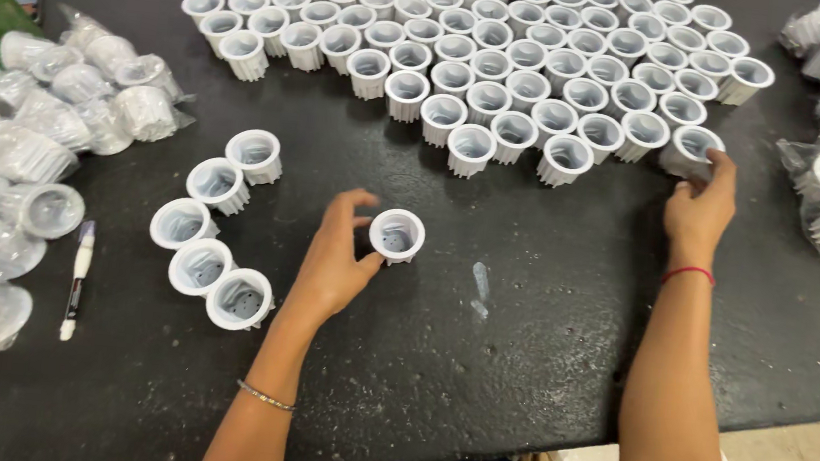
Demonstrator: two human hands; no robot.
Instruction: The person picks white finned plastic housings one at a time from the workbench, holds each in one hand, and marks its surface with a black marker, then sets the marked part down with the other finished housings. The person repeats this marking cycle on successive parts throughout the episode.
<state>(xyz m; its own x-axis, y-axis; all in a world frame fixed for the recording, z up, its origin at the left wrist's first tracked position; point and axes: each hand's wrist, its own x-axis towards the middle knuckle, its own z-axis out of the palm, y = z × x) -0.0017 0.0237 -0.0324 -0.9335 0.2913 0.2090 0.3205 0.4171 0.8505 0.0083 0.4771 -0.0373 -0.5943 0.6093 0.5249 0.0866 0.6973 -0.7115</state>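
On a dark surface (517, 371), the left hand (332, 263) holds a white ribbed cup (396, 235) in a closed grip — the right hand (701, 208) grips another cup (690, 150) at the edge of the massed cups (507, 59).

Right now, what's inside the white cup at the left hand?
The white ribbed cup at the left hand is open-topped: grey hollow interior, small dark holes in the floor, nothing loose. The near inner wall is hidden.
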